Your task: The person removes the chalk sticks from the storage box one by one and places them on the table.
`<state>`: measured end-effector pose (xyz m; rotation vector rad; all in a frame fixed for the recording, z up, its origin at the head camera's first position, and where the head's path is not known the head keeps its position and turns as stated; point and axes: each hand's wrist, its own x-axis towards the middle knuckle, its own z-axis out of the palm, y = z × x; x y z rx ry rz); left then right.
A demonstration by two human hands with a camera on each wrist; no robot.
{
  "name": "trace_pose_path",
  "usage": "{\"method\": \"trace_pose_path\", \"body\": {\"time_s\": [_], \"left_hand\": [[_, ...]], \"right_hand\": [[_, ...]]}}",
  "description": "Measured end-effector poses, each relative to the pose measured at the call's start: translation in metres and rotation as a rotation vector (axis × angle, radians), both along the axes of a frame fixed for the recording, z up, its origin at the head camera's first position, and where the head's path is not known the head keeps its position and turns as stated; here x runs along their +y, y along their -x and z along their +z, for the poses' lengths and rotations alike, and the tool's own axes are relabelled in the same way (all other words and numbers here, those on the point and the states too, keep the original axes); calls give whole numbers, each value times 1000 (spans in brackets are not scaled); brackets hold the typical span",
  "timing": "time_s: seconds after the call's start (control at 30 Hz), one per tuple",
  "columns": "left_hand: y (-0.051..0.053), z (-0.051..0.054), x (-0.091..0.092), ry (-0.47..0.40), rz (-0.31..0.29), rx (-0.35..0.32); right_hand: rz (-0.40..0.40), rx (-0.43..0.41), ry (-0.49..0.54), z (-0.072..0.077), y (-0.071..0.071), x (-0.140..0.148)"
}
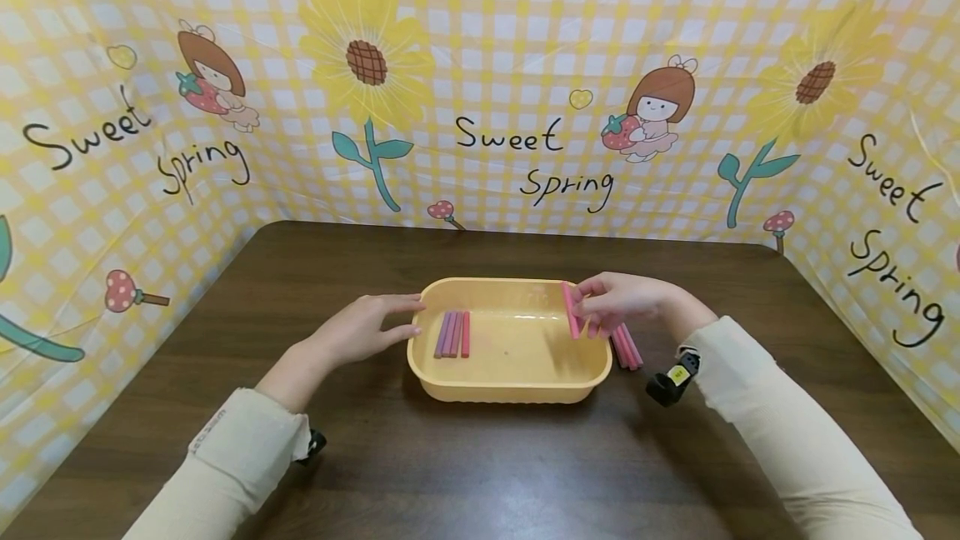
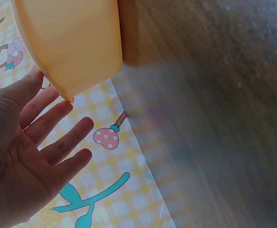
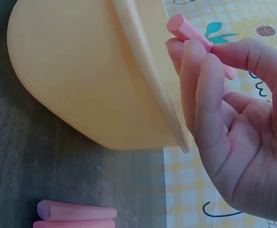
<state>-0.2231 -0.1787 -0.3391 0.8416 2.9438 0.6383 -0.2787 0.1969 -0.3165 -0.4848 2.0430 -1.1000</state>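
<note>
A yellow oblong plastic basin (image 1: 510,394) stands on the table. Inside it, at the left, several purple to pinkish-red sticks (image 1: 452,334) lie side by side. My left hand (image 1: 367,327) touches the basin's left rim with thumb and fingertips, its fingers fairly straight; the left wrist view shows the other fingers spread below the rim. Between thumb and fingertips my right hand (image 1: 611,300) pinches a slim pink stick (image 3: 190,33), above the basin's right end. More pink sticks (image 1: 627,347) lie on the table just outside that end, partly hidden under the hand.
The dark wooden table (image 1: 480,457) extends around the basin. Behind it and along both sides hangs a yellow-checked cloth (image 1: 495,65) printed with flowers and figures. A black wrist device (image 1: 672,379) sits at the right cuff.
</note>
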Motion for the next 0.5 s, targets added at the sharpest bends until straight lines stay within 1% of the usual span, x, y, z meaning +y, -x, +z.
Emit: {"method": "trace_pose_path", "body": {"time_s": [0.1, 0.3, 0.5], "left_hand": [[0, 0, 0, -2, 0, 2], [0, -1, 0, -7, -1, 6], [-1, -1, -1, -10, 0, 13]], "right_hand": [[6, 14, 3, -1, 0, 4], [-7, 9, 15, -1, -2, 10], [-10, 37, 16, -3, -4, 19]]}}
